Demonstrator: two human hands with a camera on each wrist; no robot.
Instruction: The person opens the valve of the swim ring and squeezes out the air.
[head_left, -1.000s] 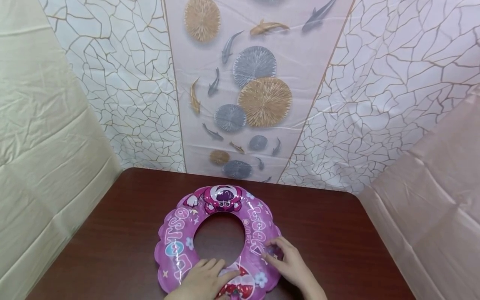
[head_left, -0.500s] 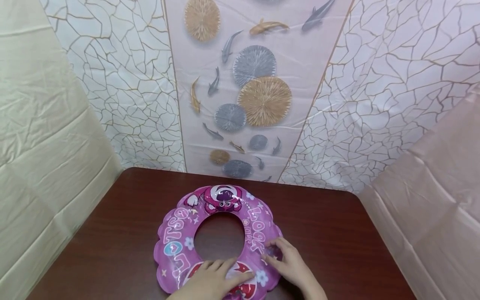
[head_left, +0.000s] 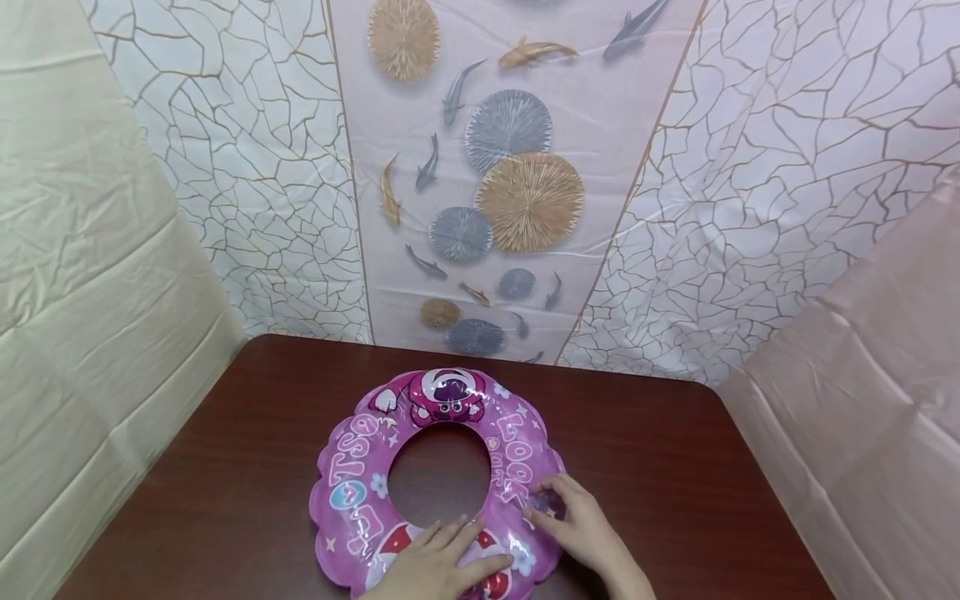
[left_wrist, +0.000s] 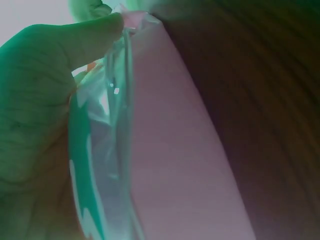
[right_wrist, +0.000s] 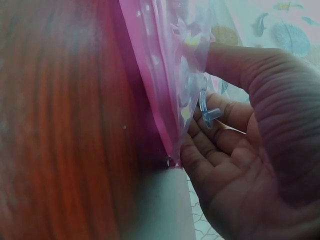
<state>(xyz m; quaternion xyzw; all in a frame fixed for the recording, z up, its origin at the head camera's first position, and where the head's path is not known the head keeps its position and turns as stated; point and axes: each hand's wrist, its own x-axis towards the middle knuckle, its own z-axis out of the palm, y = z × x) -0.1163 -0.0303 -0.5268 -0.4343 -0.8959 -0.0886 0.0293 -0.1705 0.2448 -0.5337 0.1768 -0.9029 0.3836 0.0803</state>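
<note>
A pink-purple inflatable swim ring (head_left: 352, 533), printed with a bear and lettering, lies on the dark wooden table (head_left: 660, 467). On its near part my left hand (head_left: 442, 562) rests with fingers extended toward the hole, covering some of the red-and-white print. The left wrist view shows my thumb (left_wrist: 95, 37) along the ring's upper face. At the ring's right side my right hand (head_left: 581, 521) grips the vinyl around the air valve, thumb and fingers bent. In the right wrist view the clear valve cap (right_wrist: 212, 116) hangs unplugged beside the curled fingers (right_wrist: 220, 135).
A patterned curtain (head_left: 480, 275) with fish and round motifs hangs behind the table's back edge. Plain cloth sheets slope down at the left (head_left: 97, 292) and right (head_left: 862, 375).
My left hand has slid a little to the right across the near part of the swim ring, and the ring has shifted slightly under it. The right hand has stayed in place.
</note>
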